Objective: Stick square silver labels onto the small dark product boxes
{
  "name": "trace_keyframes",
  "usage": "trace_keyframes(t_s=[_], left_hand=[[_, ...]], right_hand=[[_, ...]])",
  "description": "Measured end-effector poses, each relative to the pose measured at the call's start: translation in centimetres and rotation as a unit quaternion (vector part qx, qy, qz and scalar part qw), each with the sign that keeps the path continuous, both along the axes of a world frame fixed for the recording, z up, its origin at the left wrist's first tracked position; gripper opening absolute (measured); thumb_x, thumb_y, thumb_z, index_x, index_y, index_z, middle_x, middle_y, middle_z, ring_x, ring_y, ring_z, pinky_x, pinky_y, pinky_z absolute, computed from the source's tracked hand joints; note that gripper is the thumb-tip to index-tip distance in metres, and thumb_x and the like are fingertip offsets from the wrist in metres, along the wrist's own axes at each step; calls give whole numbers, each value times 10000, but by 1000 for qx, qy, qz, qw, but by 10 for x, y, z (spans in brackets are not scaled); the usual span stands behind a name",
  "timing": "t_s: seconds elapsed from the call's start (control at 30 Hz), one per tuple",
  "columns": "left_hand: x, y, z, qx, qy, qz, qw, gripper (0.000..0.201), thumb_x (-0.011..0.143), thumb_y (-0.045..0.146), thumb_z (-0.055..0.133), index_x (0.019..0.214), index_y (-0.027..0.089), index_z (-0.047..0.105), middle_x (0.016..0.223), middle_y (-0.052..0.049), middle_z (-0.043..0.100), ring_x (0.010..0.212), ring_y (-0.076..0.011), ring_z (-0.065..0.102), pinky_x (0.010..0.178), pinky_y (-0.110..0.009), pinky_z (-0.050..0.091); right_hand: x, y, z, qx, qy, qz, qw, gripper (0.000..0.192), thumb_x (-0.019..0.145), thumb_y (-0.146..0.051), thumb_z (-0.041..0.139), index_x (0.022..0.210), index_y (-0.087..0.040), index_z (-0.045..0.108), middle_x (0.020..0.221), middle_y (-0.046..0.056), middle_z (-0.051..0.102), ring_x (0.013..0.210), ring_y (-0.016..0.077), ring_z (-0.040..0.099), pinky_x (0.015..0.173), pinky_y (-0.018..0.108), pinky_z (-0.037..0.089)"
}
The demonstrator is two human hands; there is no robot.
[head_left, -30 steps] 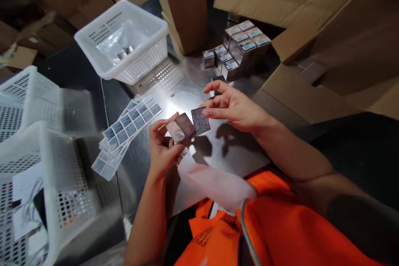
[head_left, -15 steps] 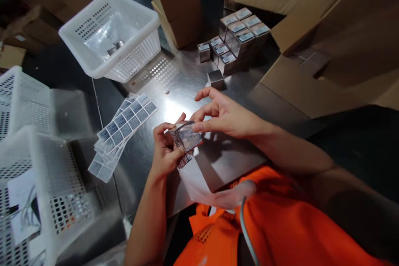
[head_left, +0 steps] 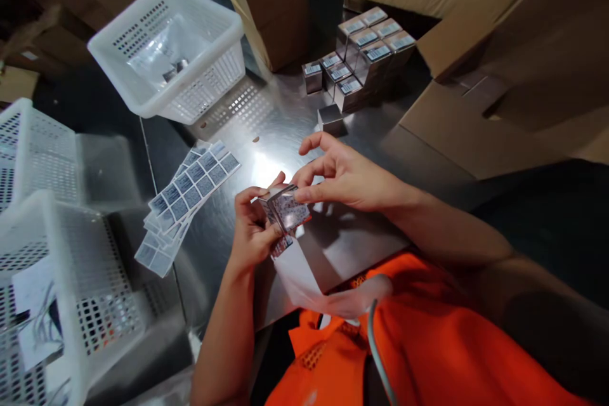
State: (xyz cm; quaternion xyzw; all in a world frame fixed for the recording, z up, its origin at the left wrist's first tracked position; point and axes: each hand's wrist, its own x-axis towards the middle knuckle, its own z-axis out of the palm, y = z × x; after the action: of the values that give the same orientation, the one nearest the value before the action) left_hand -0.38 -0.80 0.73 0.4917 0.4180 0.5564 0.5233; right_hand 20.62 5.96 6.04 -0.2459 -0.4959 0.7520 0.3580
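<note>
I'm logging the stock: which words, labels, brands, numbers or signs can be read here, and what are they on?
No text is legible.
Sticker sheets: print too small to read.
Labels on the stacked boxes: too small.
Face of the held box: speckled marks, too blurred.
Patterned patch just below it: too small and blurred.

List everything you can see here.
Table: one, grey metal, centre
Held box: one, silvery, centre
Labelled boxes: ten tops, silvery, far right
Plain box: one, silvery, before labelled boxes
Label sheets: several, patterned white, left
Pale sheet: one, whitish, below held box
Baskets: three, white, far and left
Papers: several, white, nearest basket
Cartons: several, brown, back, right
Garment: one, orange, bottom
Cord: one, grey, over garment
Left hand: one, bare, gripping held box
Right hand: one, bare, touching held box
</note>
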Motion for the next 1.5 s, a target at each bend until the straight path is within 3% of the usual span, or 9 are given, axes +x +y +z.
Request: trace_keyframes(t_s=[0.57,0.77,0.9,1.0,1.1,1.17,1.23,1.3,1.5], left_hand=[[-3,0,0,-25,22,-8,999,597,653,306,959,1067,295,529,1302,-107,732,1079,-233,758,762,-267,636],[-10,-10,4,-67,55,44,995,603,573,285,976,1061,331,624,1229,-7,764,1172,-290,726,840,-334,655],[-1,-14,18,-111,106,44,987,880,485,321,996,1286,386,637,1411,-56,686,735,-183,746,543,-236,603],[9,-22,33,-131,147,32,980,807,646,487,910,1388,364,616,1490,-121,620,380,-6,406,308,-179,339],[11,-24,40,-144,211,54,965,663,742,668,783,1274,282,701,1243,-105,761,389,-21,361,326,-181,316],[8,-21,38,-141,264,76,951,680,737,766,720,1174,246,741,1029,-77,798,409,-54,393,334,-187,316],[5,-17,35,-140,299,89,940,719,711,824,689,1109,230,757,907,-60,789,447,-94,467,348,-197,339],[4,-14,31,-152,313,100,932,739,689,853,682,1074,227,760,842,-53,779,529,-138,573,396,-200,404],[7,-11,23,-147,331,113,925,738,672,875,673,1041,243,764,763,-47,771,660,-203,680,500,-232,496]], right_hand=[[-3,-1,-9,48,-118,-113,985,758,586,-281,971,1141,-271,454,895,-46,622,908,176,681,641,218,526],[-3,6,8,-103,-65,118,985,898,516,-191,996,1270,-215,507,1032,-6,647,880,151,704,719,242,601],[28,-5,30,24,-135,71,988,971,530,-216,1000,1393,-201,553,977,-14,664,871,153,702,742,234,590],[86,-20,57,218,-251,-115,936,640,713,-310,901,1299,-193,672,1064,36,693,950,162,682,765,240,571],[159,-20,81,302,-438,-323,783,494,724,-291,842,1189,-169,727,1120,83,694,961,213,676,770,306,567],[200,-10,88,283,-604,-334,666,477,717,-297,825,1165,-164,728,1141,111,708,1031,279,666,814,359,548],[227,3,85,232,-716,-270,600,442,717,-276,810,1139,-171,732,1138,123,728,1071,322,661,822,377,521],[240,13,74,187,-752,-205,598,379,692,-227,814,1060,-170,747,1042,116,750,997,317,685,775,359,503],[235,20,51,132,-695,-139,693,376,650,-63,778,1003,-182,721,831,29,729,752,187,662,629,259,438]])
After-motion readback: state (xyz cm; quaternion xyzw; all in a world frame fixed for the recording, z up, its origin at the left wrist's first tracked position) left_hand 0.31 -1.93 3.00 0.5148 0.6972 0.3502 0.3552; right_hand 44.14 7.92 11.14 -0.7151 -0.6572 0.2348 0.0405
